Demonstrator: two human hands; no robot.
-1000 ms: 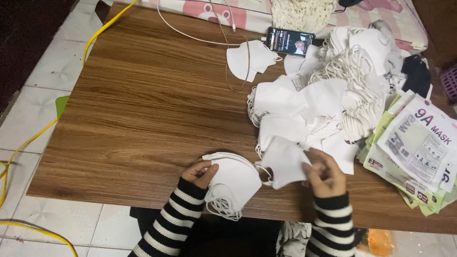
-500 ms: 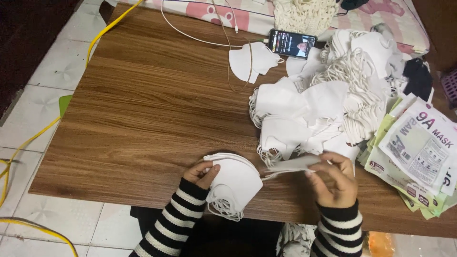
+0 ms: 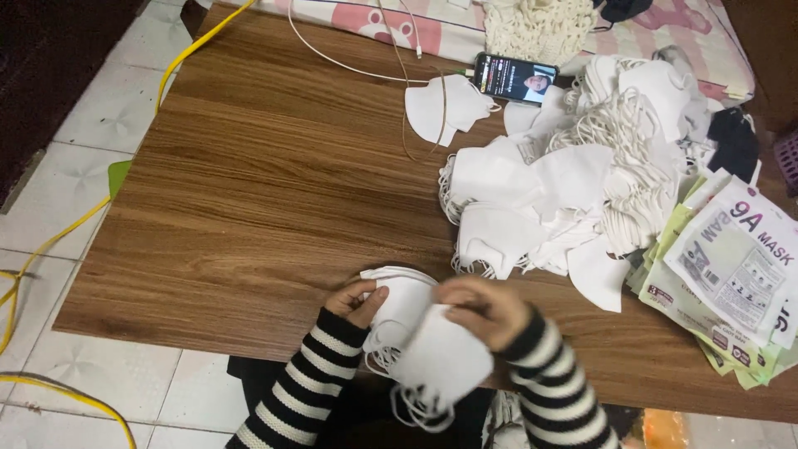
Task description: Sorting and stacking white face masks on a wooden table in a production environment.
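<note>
White face mask [image 3: 445, 362], white mask pile [image 3: 573, 191]. Black-and-white striped sleeves [image 3: 324, 374]. Brown wood-grain table [image 3: 274, 183]. Yellow cable [image 3: 50, 241] over pale grey floor tiles [image 3: 108, 108]. Black phone [image 3: 517, 78], white cord [image 3: 349, 62]. Green-and-white packets [image 3: 731, 274] with purple trim. Pink-patterned cloth [image 3: 399, 21].

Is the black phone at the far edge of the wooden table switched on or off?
On. The black phone has a lit screen showing a picture, beside the pile of white masks.

Matt white cloth masks [image 3: 440, 362], smooth wood-grain table [image 3: 266, 191]
</note>
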